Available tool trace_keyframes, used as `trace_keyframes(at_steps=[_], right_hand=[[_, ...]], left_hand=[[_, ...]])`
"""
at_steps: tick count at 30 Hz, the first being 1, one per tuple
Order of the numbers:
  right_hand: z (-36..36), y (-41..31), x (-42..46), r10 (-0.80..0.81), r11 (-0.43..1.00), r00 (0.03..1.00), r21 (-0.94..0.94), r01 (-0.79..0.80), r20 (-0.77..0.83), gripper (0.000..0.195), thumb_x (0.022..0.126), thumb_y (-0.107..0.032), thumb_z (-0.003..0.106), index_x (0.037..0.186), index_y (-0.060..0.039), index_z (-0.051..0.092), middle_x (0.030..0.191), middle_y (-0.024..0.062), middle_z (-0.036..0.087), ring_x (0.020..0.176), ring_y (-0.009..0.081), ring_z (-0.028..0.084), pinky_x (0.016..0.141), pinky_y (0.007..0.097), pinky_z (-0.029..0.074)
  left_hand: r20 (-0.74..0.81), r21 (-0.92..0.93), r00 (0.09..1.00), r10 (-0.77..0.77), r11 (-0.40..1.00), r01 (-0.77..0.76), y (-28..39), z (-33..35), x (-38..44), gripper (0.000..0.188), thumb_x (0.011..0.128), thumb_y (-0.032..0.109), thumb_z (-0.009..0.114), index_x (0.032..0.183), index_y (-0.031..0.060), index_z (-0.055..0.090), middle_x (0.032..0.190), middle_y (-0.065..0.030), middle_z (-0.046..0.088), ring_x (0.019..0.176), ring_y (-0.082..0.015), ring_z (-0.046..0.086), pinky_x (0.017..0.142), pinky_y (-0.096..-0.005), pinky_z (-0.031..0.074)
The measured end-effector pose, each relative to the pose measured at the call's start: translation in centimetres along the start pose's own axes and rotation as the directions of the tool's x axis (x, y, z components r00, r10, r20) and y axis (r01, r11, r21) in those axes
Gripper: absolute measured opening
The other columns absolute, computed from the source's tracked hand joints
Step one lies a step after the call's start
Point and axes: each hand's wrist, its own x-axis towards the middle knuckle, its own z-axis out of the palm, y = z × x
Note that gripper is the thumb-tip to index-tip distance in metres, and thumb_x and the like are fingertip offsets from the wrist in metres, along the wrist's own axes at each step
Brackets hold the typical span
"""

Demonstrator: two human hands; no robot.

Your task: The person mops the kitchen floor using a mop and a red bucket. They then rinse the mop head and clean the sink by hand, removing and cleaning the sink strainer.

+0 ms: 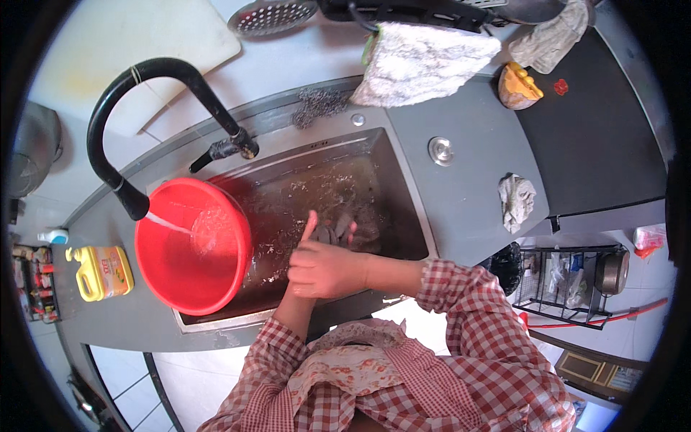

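Observation:
My right hand (pixel 328 269) is curled over my left wrist above the sink basin (pixel 406 178), its fingers bent around the forearm. Beyond it, my left hand (pixel 352 231) is largely hidden; fingertips show against a wet, dark grey cloth (pixel 337 228) that it holds. Murky, foamy water (pixel 318 186) lies in the basin. At the basin's left side sits a red plastic tub (pixel 156 281), into which a stream of water runs from the black faucet (pixel 135 208).
A yellow jug (pixel 105 272) stands left of the tub. Steel-wool scrubbers (pixel 321 105) and a hanging white towel (pixel 426 65) are behind the sink. Rightward on the counter are a metal drain stopper (pixel 441 150), a crumpled rag (pixel 516 201) and an orange-and-white holder (pixel 518 89).

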Motion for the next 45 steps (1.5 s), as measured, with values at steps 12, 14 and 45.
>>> trace_keyframes(at_steps=[12,14,45], right_hand=[[-1.3,2.5,-5.4,0.991,-0.113,-0.056,0.987,0.114,0.120,0.016,0.091,-0.008,0.056,0.105,-0.0032,0.062,0.092,0.0068,0.064,0.086,0.0174,0.062,0.081,0.0303,0.050],[-1.3,3.2,-6.4,0.958,-0.286,0.089,0.944,0.166,0.274,0.017,0.091,-0.011,0.056,0.105,-0.0027,0.062,0.092,0.0073,0.064,0.085,0.0178,0.062,0.078,0.0298,0.051],[-31.5,-0.9,-19.2,0.555,-0.357,0.445,-0.685,-0.635,-0.702,0.045,0.084,-0.035,0.070,0.122,-0.0135,0.060,0.115,0.0148,0.063,0.107,0.0351,0.058,0.090,0.0428,0.048]], left_hand=[[0.524,0.796,0.615,0.590,-0.082,-0.599,-2.2,11.2,-0.7,0.019,0.076,-0.010,0.056,0.084,0.0053,0.049,0.094,-0.0126,0.063,0.088,-0.0235,0.062,0.082,-0.0360,0.049],[0.742,0.667,0.599,0.301,-0.421,-0.615,-2.1,12.1,-0.8,0.017,0.071,-0.006,0.059,0.080,0.0051,0.050,0.090,-0.0133,0.063,0.083,-0.0243,0.061,0.079,-0.0341,0.048],[-0.060,0.388,0.994,-0.090,-0.920,-0.060,-0.5,-0.5,4.9,0.053,0.079,0.031,0.073,0.121,0.0033,0.055,0.116,-0.0169,0.063,0.110,-0.0339,0.060,0.093,-0.0444,0.049]])
